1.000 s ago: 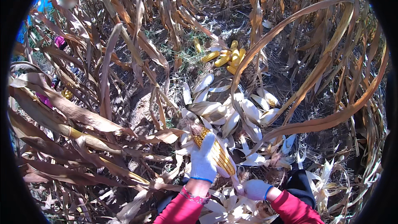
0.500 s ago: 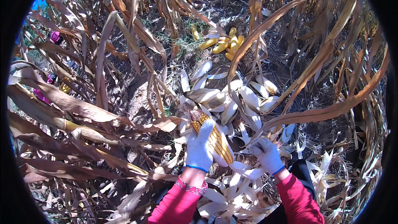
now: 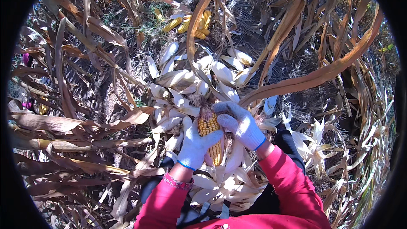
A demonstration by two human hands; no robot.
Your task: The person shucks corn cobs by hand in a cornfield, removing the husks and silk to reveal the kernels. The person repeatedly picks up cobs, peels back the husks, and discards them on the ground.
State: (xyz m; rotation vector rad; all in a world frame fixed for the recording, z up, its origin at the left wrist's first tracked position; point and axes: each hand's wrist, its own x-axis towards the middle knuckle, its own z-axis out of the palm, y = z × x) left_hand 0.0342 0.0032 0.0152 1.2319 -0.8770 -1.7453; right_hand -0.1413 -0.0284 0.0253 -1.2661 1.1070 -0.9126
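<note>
Both my hands wear white knit gloves with blue cuffs. My left hand (image 3: 197, 142) is closed around a partly husked ear of corn (image 3: 215, 150), its thumb across the yellow kernels. The ear stands tip away from me, with dry reddish silk at that end. At the tip's right side, my right hand (image 3: 242, 125) has its fingers bent in on the husk; the exact pinch is partly hidden. A pale strip of husk (image 3: 235, 157) hangs along the ear's right side.
Beyond my hands lies a heap of ears in pale husks (image 3: 222, 72). Farther off are several bare yellow ears (image 3: 184, 26). Stripped husks (image 3: 224, 186) cover the ground between my legs. Dry cornstalks (image 3: 68, 144) crowd the left, and a long brown leaf (image 3: 313, 80) arches over the right.
My right hand has come up and left from beside the ear to its tip. The ear in my left hand now stands more upright. The whole view has shifted rightward.
</note>
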